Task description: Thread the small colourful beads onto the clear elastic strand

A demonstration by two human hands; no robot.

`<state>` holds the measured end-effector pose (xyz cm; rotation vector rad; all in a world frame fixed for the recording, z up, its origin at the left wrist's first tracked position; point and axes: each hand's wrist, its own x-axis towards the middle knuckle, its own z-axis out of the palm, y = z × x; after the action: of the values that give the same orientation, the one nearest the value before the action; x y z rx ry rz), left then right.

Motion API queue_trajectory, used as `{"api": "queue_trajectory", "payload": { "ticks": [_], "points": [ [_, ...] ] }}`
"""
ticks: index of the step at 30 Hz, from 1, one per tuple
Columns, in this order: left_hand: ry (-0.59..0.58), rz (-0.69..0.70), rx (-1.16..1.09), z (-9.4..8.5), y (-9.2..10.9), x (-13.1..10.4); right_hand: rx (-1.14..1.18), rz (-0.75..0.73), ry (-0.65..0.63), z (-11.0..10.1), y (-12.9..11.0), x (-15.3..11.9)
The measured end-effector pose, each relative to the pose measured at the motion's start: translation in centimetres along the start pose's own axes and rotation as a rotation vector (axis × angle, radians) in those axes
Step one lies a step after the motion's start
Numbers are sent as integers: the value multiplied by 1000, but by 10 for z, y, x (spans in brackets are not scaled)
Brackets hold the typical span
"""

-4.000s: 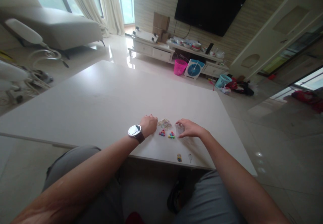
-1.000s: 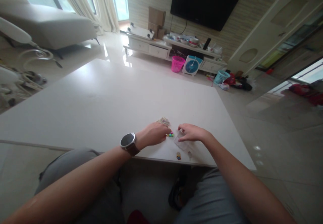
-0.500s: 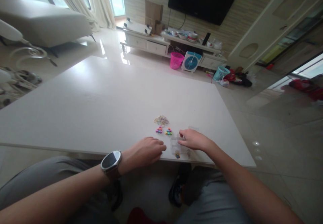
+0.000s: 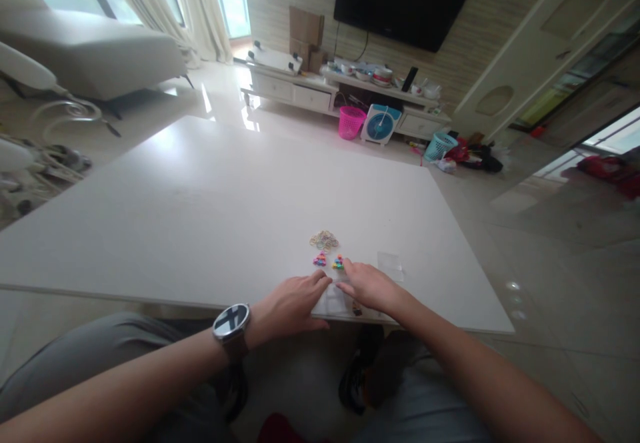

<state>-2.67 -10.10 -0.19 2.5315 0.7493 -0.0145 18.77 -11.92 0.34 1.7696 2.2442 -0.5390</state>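
Two bare hands at the near edge of the white table (image 4: pixel 250 196). Left hand (image 4: pixel 295 302): thumb and fingers spread wide at the left side of a clear box (image 4: pixel 335 300); firm grip on it cannot be confirmed. Right hand (image 4: pixel 371 286): fingers curved at the box's far right side; whether they grip it cannot be told. Box lies on the table, between the hands. Beyond it, two small colourful bead clusters: pink-red beads (image 4: pixel 320 259) left, green-yellow beads (image 4: pixel 339 263) right, near the right fingertips. Pile of thin bands (image 4: pixel 324 240) farther off. Clear flat piece (image 4: pixel 390 265) right of the right hand. Small figure (image 4: pixel 357 308) partly under the right hand.
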Motion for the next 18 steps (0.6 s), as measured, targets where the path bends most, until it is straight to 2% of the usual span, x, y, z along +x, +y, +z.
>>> {"api": "queue_trajectory", "payload": {
  "ticks": [6,12,18],
  "points": [
    [20,-43,6,9,5,6,-1,-6,12,-9,-2,3],
    [16,-79,32,2,0,7,65,25,113,-29,16,13],
    [47,-134,26,-3,-8,8,140,22,208,-28,30,32]
  ]
}}
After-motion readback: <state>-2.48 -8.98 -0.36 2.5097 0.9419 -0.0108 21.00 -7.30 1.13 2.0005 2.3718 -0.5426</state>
